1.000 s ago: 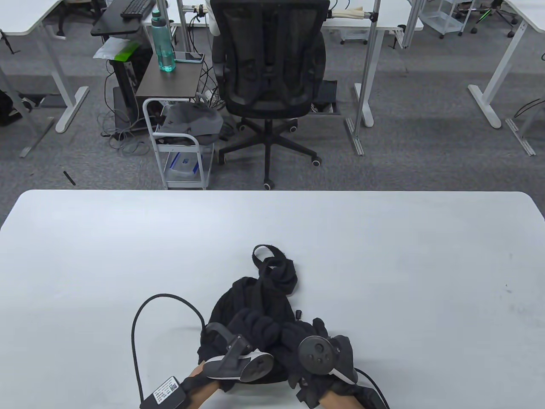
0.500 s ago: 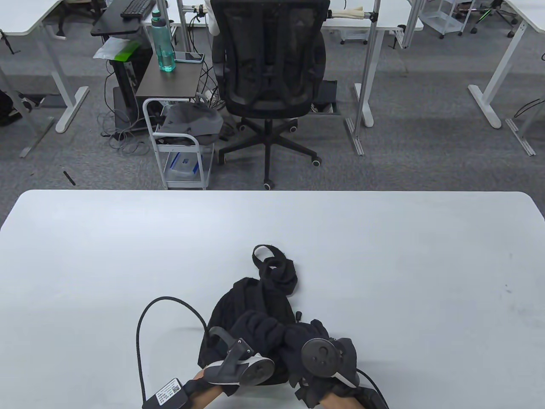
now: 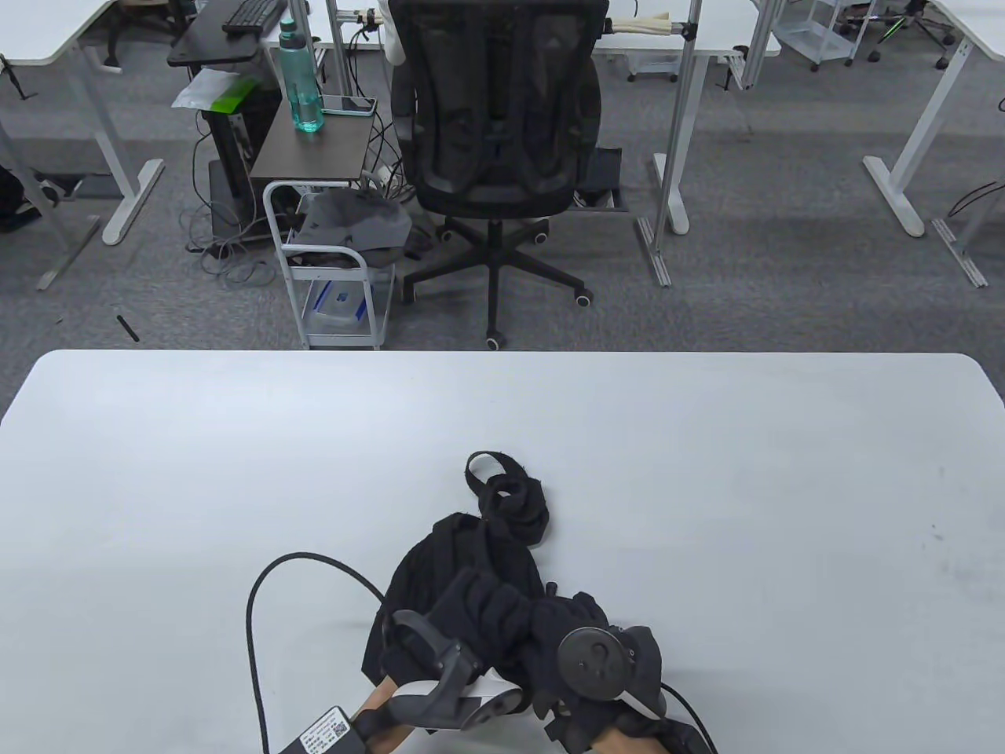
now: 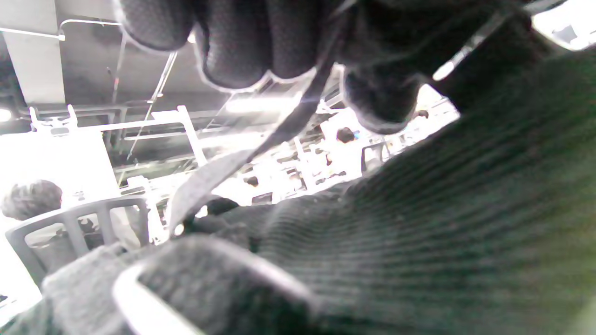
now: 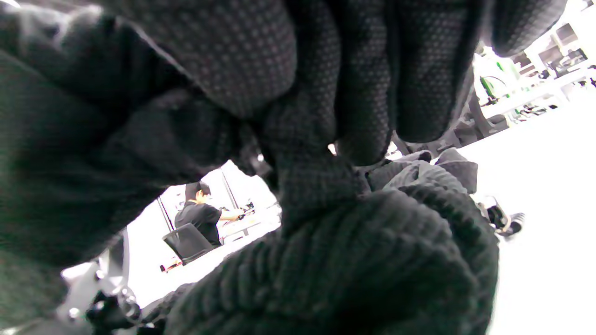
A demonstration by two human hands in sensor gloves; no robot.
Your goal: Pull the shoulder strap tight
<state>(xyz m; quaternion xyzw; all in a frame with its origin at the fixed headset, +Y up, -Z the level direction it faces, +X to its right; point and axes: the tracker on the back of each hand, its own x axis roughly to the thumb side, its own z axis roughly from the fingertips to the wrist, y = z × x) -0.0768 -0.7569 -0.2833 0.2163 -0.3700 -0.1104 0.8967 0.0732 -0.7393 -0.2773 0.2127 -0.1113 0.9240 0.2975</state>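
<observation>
Table view: a small black backpack (image 3: pixel 463 565) lies on the white table (image 3: pixel 707 471) near its front edge, its strap loops bunched at the far end. Both gloved hands sit on its near part, the left hand (image 3: pixel 471 609) touching the right hand (image 3: pixel 577 628). Black on black hides how the fingers lie here.

Left wrist view: this shows what the table view cannot. The left fingers (image 4: pixel 237 42) are curled together, pinching a thin webbing strap (image 4: pixel 242 158) that runs taut down to the ribbed fabric.

Right wrist view: the right fingers (image 5: pixel 363 70) are pressed together, gripping a bunched fold of the ribbed black fabric, likely the padded shoulder strap or the bag body; which one I cannot tell. No buckle is clearly seen in any view.

Risk, as a judgement: if the right hand's hold loosens, the light bag may slide with the pull instead of the webbing feeding through. The thin strap could also slip from the pinch.
</observation>
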